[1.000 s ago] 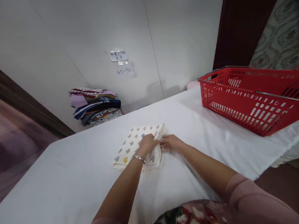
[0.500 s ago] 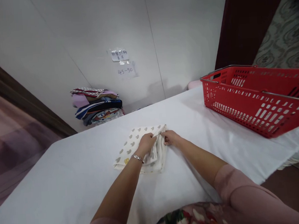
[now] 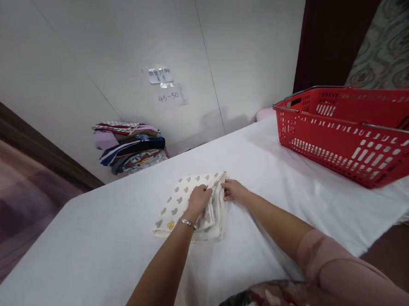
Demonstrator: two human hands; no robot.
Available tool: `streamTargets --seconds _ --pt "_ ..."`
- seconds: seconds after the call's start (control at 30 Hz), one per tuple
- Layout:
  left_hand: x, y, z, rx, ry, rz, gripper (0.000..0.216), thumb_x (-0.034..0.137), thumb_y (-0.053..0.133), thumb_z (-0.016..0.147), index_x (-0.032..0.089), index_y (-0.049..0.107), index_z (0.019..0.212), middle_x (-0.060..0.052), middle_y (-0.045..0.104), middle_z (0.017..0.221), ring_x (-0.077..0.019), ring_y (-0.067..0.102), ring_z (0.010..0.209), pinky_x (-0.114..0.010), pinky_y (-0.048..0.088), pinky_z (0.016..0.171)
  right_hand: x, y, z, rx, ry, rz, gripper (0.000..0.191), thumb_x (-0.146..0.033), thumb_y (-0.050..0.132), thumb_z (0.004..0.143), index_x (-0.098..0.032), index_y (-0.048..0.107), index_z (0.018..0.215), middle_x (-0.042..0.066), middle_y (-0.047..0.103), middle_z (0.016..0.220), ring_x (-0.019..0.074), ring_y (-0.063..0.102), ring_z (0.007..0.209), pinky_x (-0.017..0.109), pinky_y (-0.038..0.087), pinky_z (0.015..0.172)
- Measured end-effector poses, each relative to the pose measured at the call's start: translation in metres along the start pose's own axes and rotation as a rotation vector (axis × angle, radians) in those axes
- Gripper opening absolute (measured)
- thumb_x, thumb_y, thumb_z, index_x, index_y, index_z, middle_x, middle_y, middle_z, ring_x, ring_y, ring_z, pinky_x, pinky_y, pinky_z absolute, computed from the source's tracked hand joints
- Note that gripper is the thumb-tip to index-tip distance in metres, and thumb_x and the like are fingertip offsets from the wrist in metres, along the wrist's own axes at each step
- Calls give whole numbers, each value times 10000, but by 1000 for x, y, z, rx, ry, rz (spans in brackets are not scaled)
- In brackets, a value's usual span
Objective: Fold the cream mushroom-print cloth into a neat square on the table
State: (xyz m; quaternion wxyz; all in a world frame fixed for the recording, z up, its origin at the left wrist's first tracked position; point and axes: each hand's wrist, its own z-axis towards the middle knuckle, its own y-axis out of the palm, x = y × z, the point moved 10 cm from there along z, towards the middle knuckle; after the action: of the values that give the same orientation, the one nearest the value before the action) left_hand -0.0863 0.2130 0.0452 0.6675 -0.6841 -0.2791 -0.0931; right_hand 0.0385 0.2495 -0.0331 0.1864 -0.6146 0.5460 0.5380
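White tablecloth point(image 3: 109, 242) lies under my fingers point(image 3: 202, 189). Left hand point(image 3: 198, 199) pinches folded cloth point(image 3: 181, 197); right hand point(image 3: 235, 191) touches its edge, grip I can't tell.

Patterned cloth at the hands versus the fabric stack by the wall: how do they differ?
Colour: the patterned cloth is cream with mostly grey motifs; the fabric stack mixes lilac, blue, black and checks.
Height: the cloth is a low folded bundle; the stack is a taller pile of several pieces.
Handling: the left hand and right hand touch the cloth; neither touches the stack.
Shared: both look like folded fabric.
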Motion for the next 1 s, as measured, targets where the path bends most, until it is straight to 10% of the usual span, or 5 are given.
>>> streamTargets --seconds 0.27,0.53,1.0 --pt "34 2 -10 65 97 258 305 424 556 729 198 569 933 -83 646 970 -214 592 848 -272 372 670 -3 2 -1 -24 -51 3 207 -187 584 769 -192 554 974 -23 582 653 76 521 468 193 497 433" --pt "-6 9 14 -40 -36 -186 280 406 592 699 181 482 573 43 443 519 -117 439 548 -233 279 509 -3 4 -2 -51 -45 18 213 -227 558 808 -186 539 1016 -10 595 645 92 550 495 200 507 453" --pt "-21 21 16 -96 -125 -400 182 353 515 717 198 464 638 50 444 553 -102 442 508 -213 340 479 -3 2 -4 -38 -50 17 176 -214 561 801 -185 539 973 -2 602 657 95 547 498 211 513 456"
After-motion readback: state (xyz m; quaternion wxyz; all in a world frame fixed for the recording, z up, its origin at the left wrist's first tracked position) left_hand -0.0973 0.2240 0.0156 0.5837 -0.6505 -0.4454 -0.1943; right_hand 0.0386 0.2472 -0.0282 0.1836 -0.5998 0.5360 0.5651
